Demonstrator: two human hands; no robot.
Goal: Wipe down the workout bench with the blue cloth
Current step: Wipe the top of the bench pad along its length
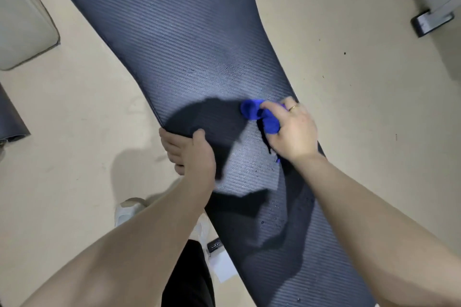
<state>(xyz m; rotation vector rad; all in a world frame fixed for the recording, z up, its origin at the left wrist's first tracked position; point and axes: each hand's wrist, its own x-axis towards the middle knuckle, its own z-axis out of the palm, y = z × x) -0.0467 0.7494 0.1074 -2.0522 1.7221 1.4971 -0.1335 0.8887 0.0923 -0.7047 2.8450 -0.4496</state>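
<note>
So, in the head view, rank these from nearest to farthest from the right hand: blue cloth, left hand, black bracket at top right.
1. blue cloth: gripped in the right hand.
2. left hand: at the bench's left edge.
3. black bracket: on the floor, far top right.

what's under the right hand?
The bunched blue cloth, pressed on the ribbed bench pad by the right hand. Part of it sticks out past the fingers; the rest, and the pad beneath, is covered.
</note>
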